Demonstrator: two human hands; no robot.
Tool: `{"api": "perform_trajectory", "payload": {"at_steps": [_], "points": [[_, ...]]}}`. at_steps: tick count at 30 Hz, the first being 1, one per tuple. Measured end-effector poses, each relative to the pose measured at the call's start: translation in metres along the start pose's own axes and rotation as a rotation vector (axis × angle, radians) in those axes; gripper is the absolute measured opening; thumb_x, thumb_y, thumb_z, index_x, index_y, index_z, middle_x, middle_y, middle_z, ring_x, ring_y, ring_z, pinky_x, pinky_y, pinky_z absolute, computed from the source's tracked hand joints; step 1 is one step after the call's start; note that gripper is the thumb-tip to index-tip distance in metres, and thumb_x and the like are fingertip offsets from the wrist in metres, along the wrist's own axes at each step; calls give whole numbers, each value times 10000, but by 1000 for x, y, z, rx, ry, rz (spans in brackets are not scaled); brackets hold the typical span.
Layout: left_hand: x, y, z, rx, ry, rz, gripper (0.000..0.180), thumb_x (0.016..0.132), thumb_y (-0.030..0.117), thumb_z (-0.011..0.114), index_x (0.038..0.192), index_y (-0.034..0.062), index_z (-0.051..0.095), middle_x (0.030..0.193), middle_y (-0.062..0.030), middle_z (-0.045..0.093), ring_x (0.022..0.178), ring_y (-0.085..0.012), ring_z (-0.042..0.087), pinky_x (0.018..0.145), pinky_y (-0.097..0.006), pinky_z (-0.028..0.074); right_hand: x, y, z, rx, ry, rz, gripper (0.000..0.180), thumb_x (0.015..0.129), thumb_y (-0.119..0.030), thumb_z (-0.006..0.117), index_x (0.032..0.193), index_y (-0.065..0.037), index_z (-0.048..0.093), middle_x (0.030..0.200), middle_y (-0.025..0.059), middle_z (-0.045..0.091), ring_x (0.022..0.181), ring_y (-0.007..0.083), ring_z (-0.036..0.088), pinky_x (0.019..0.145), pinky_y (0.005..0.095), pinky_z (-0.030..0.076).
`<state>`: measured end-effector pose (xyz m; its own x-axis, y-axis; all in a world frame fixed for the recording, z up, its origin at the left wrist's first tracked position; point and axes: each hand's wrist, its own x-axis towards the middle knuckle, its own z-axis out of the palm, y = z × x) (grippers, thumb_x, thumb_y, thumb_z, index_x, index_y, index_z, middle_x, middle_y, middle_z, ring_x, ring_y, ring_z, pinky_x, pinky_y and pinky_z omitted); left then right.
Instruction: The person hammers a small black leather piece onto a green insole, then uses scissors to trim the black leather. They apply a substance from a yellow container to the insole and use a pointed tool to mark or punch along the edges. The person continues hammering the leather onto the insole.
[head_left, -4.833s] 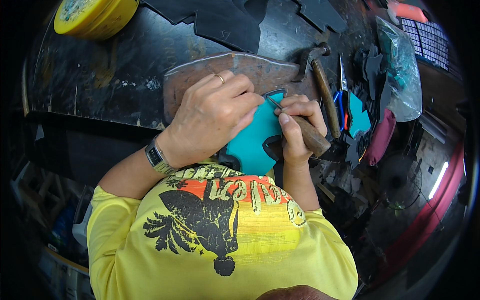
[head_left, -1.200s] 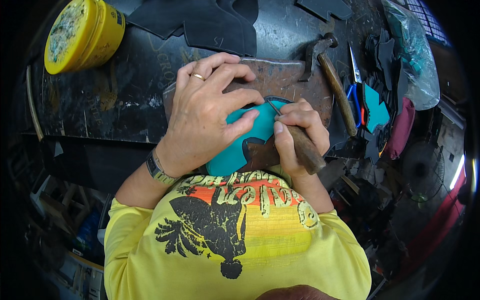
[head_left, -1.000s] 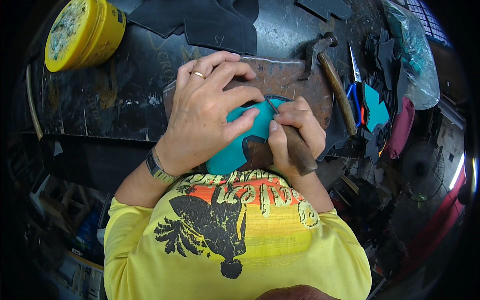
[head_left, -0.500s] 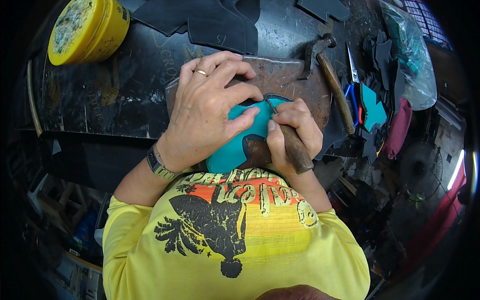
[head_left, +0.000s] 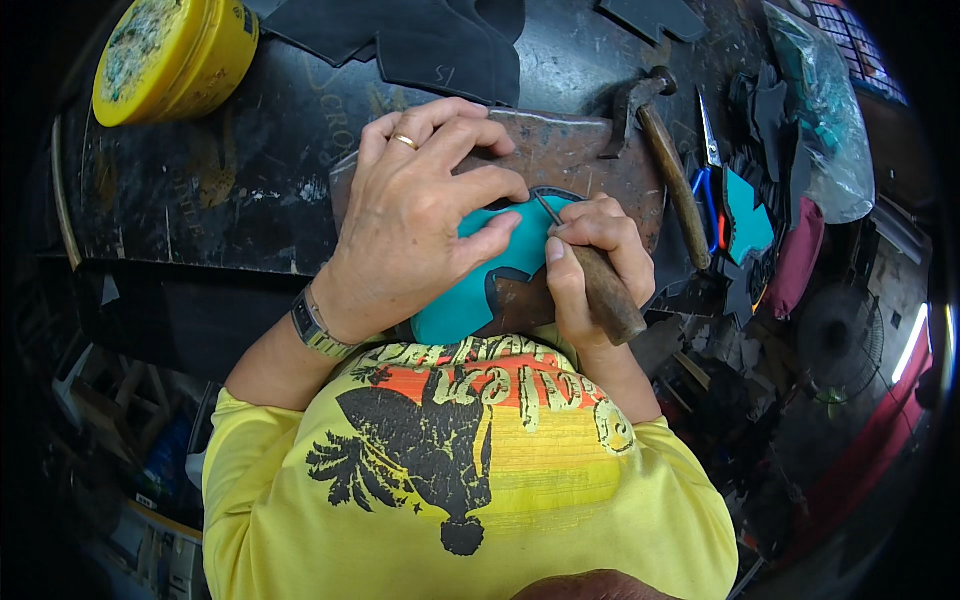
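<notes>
A teal leather-like piece (head_left: 458,300) with a dark folded edge lies on a worn brown board (head_left: 570,145) close to my body. My left hand (head_left: 405,210) rests over its left side, thumb and forefinger pinching at the upper edge, the other fingers bent over the board. Held in my right hand (head_left: 618,245) is an awl (head_left: 612,300) with a thick wooden handle. Its thin metal shaft points up and left, the tip at the curved dark edge just right of my left fingertips. Whether the tip pierces the material is too small to tell.
A hammer (head_left: 672,170) lies to the right of the board, with blue-handled scissors (head_left: 708,185) and teal and black scraps (head_left: 745,215) beyond. A yellow tub (head_left: 195,70) stands at far left. Black cut pieces (head_left: 445,55) lie at the back; a plastic bag (head_left: 835,140) sits at far right.
My right hand and the awl have shifted slightly right. The awl handle has swung a little to the right. My left hand and the teal piece stay in place.
</notes>
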<state>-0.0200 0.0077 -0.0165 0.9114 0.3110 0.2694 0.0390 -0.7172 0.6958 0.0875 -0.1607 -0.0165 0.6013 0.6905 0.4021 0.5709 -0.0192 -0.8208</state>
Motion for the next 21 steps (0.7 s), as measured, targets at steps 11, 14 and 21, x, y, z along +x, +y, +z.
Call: {"api": "perform_trajectory", "payload": {"at_steps": [11,14,21], "points": [[-2,0,1,-4,-5,-9,232,705,171,842,923,141,770,1161,-25,670,1260,-258,565,1045,-443,380,-1,2,9,-42,-3,-51,155,685,42,674,820,14,602,720,148,590,607,277,578,581,366,486],[-3,-1,0,-26,-12,-13,247,702,175,844,935,136,771,1162,-24,672,1266,-261,562,1054,-450,371,-1,0,6,-69,-22,-52,157,680,43,673,816,12,600,721,147,589,607,274,575,582,367,486],[-3,-2,0,-30,-14,-5,251,701,180,843,940,139,780,1148,-9,679,1270,-261,558,1067,-466,357,1,0,0,-1,-62,-37,143,709,37,681,835,18,615,747,156,616,628,263,599,609,354,503]]}}
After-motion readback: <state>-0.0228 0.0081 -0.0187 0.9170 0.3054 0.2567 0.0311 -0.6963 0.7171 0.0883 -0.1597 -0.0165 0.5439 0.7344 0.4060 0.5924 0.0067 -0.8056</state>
